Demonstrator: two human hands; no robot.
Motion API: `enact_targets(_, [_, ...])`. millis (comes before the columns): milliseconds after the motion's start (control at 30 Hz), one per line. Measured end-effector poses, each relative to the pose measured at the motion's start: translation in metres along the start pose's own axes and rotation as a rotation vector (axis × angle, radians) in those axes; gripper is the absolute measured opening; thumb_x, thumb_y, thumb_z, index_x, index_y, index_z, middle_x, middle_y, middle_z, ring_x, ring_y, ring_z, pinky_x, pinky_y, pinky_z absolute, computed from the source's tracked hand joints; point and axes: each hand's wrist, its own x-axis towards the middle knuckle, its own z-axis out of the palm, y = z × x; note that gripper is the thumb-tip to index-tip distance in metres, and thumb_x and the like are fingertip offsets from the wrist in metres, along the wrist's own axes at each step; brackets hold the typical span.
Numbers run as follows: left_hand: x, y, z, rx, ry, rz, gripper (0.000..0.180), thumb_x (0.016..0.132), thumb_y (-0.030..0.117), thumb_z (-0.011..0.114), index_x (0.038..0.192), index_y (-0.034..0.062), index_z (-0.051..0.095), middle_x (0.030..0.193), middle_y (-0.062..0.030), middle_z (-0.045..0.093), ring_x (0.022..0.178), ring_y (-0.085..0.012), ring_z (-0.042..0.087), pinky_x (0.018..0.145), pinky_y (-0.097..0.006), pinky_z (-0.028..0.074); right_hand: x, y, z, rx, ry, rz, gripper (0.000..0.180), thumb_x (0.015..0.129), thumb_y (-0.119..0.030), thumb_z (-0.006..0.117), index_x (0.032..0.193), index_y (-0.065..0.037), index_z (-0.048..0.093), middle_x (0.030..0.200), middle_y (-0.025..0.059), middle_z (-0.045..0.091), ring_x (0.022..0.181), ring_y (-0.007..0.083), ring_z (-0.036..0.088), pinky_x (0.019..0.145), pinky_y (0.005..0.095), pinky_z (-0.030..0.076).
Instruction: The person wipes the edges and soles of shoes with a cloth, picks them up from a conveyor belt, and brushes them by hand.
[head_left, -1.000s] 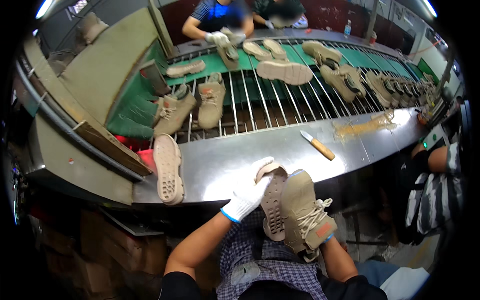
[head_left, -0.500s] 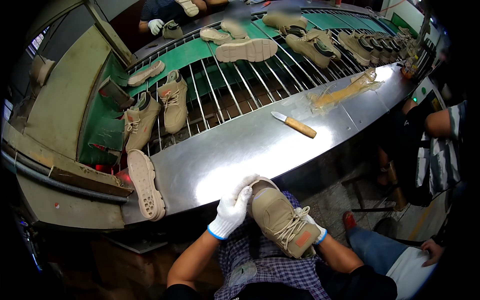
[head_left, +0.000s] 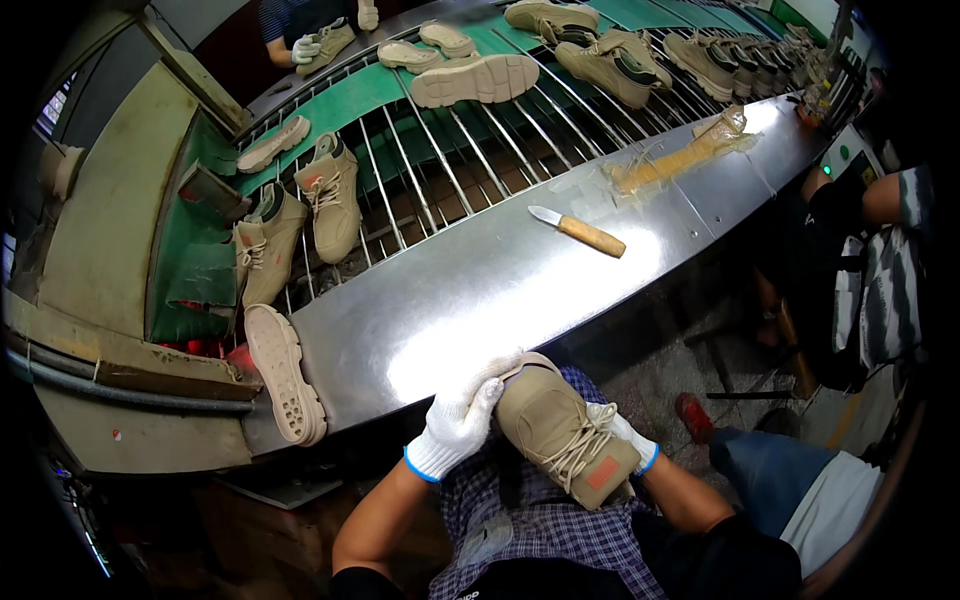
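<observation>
In front of my apron I hold a tan lace-up shoe, its toe toward the table and its orange-patched tongue toward me. My left hand, in a white knitted glove with a blue cuff, is closed round the toe end, where a pale sole edge shows. On the shoe's right side is my right hand, gloved alike; it grips from beneath, and most of its fingers are hidden. A wooden-handled knife lies on the metal table ledge beyond my hands.
A loose pale sole lies at the ledge's left end. Tan shoes and soles rest on the metal bar rack. Yellowish tape sticks to the ledge. Across the rack a gloved person holds a shoe; people sit at right.
The shoe in my hands has tipped slightly, so less of its toe-end opening shows. Across the rack, the person has taken hold of a shoe. The whole view has shifted slightly.
</observation>
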Motion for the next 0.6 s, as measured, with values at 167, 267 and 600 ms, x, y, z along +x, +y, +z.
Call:
enact_targets(167, [0.002, 0.0, -0.002, 0.045, -0.009, 0.037, 0.037, 0.112, 0.013, 0.045, 0.139, -0.0087, 0.061, 0.139, -0.0223, 0.067, 0.129, -0.0309, 0.064, 0.114, -0.041, 0.048, 0.004, -0.002, 0.006, 0.059, -0.024, 0.071, 0.048, 0.113, -0.031, 0.041, 0.148, 0.001, 0.05, 0.141, 0.0216, 0.06, 0.12, 0.0336, 0.067, 0.101, 0.0489, 0.061])
enact_targets(267, [0.002, -0.007, -0.001, 0.112, 0.031, 0.138, 0.036, 0.111, 0.013, 0.047, 0.136, -0.0092, 0.062, 0.136, -0.0234, 0.069, 0.126, -0.0319, 0.067, 0.112, -0.042, 0.049, 0.007, -0.004, 0.013, 0.077, -0.032, 0.123, 0.049, 0.113, -0.031, 0.04, 0.149, 0.001, 0.048, 0.142, 0.023, 0.059, 0.12, 0.0347, 0.067, 0.101, 0.0499, 0.061])
enact_targets(600, [-0.021, -0.005, 0.023, 0.122, 0.119, 0.242, 0.086, 0.084, 0.022, 0.092, 0.151, -0.0095, 0.047, 0.139, -0.0249, 0.064, 0.125, -0.0305, 0.066, 0.11, -0.041, 0.051, 0.019, 0.006, -0.007, 0.313, -0.248, 0.236, 0.062, 0.113, -0.041, 0.034, 0.161, -0.001, 0.036, 0.154, 0.0338, 0.047, 0.133, 0.0489, 0.059, 0.107, 0.0625, 0.056])
